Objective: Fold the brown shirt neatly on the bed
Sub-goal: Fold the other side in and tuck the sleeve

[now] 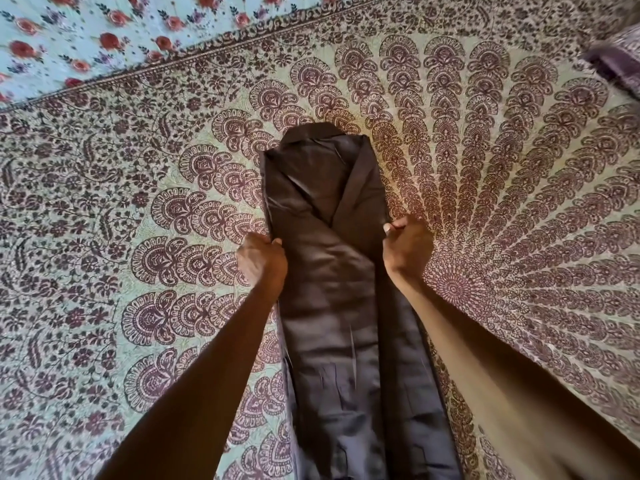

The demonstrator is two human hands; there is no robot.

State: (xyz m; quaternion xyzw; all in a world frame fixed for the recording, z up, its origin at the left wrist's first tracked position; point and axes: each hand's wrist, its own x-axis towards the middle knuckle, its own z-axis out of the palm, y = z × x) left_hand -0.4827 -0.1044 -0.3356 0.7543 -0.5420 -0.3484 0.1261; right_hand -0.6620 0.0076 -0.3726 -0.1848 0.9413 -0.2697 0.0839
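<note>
The brown shirt lies on the bed as a long narrow strip, both sides folded inward, its collar end pointing away from me and its lower end running off the bottom of the frame. My left hand pinches the strip's left edge about midway along. My right hand pinches the right edge at the same height, fingers curled round the cloth. Both forearms reach in from below on either side of the shirt.
The bed carries a patterned maroon-and-cream sheet. A pale blue floral sheet shows at the top left. A purple patterned pillow sits at the top right corner.
</note>
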